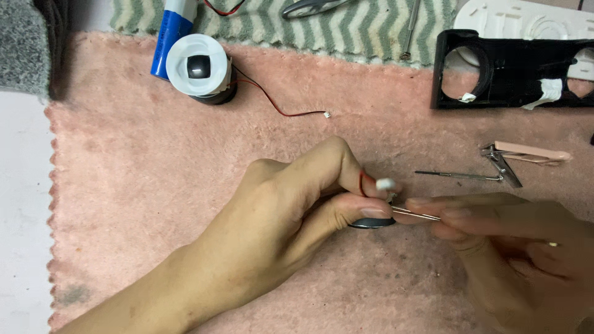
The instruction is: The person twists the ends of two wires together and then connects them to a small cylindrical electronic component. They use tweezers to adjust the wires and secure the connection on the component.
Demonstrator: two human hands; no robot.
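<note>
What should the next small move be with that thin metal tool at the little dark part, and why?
Probably ease the thin metal tool a little further in toward the small dark round part. The left hand pinches that part with its red wire and white plug sticking up, and the right hand holds the tool's tip at the part's edge.

No packages, labels, signs or screens (none legible).

Pink towel point(154, 204), green-and-white zigzag towel point(365, 25), grey cloth point(21, 43), blue battery point(170, 37), white-rimmed black speaker point(199, 67), red-and-black wire point(272, 102) with white plug point(327, 114), black frame point(513, 68), pink clippers point(529, 153), silver tweezers point(417, 215)
</note>
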